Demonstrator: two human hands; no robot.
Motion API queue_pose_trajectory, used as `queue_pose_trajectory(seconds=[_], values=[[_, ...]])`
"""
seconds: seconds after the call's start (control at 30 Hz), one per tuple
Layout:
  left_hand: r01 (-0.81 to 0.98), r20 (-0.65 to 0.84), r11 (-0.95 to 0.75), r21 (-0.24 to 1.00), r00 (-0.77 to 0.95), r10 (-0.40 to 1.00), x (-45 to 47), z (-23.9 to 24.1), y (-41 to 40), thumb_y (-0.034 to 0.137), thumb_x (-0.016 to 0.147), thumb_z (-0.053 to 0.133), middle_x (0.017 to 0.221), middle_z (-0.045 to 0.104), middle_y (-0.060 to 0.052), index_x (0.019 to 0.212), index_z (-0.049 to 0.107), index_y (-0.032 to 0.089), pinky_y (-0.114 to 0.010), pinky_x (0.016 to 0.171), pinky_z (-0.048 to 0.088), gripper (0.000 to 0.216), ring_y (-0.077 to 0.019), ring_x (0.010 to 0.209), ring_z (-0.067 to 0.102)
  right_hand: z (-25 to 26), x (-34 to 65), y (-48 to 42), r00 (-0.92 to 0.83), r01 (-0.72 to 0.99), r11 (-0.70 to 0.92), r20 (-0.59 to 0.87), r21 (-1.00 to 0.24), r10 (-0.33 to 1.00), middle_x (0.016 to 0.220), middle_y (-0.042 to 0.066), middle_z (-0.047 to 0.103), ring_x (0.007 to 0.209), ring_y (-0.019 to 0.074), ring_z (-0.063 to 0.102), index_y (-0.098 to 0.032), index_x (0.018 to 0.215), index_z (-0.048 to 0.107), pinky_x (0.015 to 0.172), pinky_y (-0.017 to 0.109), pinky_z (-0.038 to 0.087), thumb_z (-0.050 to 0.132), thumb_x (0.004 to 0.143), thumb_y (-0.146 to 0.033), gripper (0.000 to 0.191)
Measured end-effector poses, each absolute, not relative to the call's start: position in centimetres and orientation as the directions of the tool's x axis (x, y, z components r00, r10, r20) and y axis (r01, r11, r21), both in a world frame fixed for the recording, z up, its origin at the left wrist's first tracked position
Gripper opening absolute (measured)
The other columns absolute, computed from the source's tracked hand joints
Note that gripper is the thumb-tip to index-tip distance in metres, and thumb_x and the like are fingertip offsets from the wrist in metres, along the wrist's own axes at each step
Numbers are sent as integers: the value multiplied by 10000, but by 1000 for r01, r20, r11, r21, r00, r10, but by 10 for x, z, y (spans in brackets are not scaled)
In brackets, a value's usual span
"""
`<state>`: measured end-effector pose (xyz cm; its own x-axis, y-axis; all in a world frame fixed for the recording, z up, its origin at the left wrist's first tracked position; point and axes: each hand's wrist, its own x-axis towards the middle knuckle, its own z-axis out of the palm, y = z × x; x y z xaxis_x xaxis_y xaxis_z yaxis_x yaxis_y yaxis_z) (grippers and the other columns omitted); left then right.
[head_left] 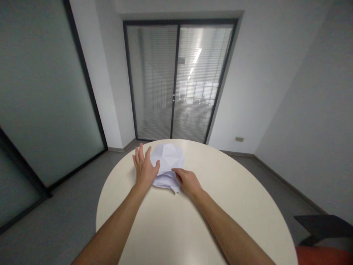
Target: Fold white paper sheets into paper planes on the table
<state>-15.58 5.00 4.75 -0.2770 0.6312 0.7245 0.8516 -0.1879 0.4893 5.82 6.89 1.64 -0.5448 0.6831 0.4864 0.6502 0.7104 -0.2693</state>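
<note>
Creased white paper (168, 156) lies near the far side of the round table, with more folded layers showing beneath its near edge. At its left border is my left hand (145, 167), fingers spread and thumb over the sheet. My right hand (189, 180) is at the near right edge, its index finger and thumb pinched on the paper. A torn-looking corner of the lower layer sticks out toward me, beside the right hand.
The round cream table (234, 191) fills the lower middle. A chair with a dark armrest (325, 225) and red seat (322, 255) stands at the lower right. Beyond the table are glass panels with blinds (154, 84); a frosted glass partition (46, 81) is on the left.
</note>
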Motion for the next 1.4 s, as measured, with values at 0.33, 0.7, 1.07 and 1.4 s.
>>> queue_pose_trajectory(seconds=[0.33, 0.7, 1.07, 1.4], values=[[848, 370, -478, 228, 379, 848, -157, 30, 46, 128, 868, 563, 1428, 565, -94, 1294, 614, 220, -499, 1184, 278, 440, -259, 1348, 483, 12, 59, 68, -612, 645, 745, 467, -173, 638, 1311, 61, 671, 1282, 209, 577, -254, 1331, 611, 1066, 361, 483, 484, 983, -186, 377], [865, 281, -419, 276, 344, 896, -162, 18, 62, 114, 861, 573, 1419, 573, -100, 1320, 611, 201, -360, 1120, 357, 469, -249, 1305, 520, 10, 57, 60, -495, 743, 610, 386, -276, 778, 1487, 103, 490, 1336, 268, 488, -231, 1402, 505, 1038, 432, 498, 551, 927, -244, 478], [947, 268, -258, 193, 202, 942, -134, 58, 25, 171, 917, 456, 1136, 694, -119, 1077, 679, 205, -383, 971, 433, 277, -284, 1118, 610, 2, 65, 63, -410, 694, 572, 412, -438, 814, 1551, 189, 362, 1422, 266, 387, -90, 1514, 273, 1182, 388, 340, 562, 812, -123, 760], [793, 44, -446, 416, 472, 880, -142, 41, 19, 101, 731, 543, 1075, 693, -56, 948, 612, 218, -304, 847, 468, 256, -232, 963, 635, 3, 76, 67, -442, 614, 590, 392, -524, 807, 1229, 91, 692, 1170, 201, 629, -182, 1203, 649, 1053, 338, 453, 432, 832, -5, 464]])
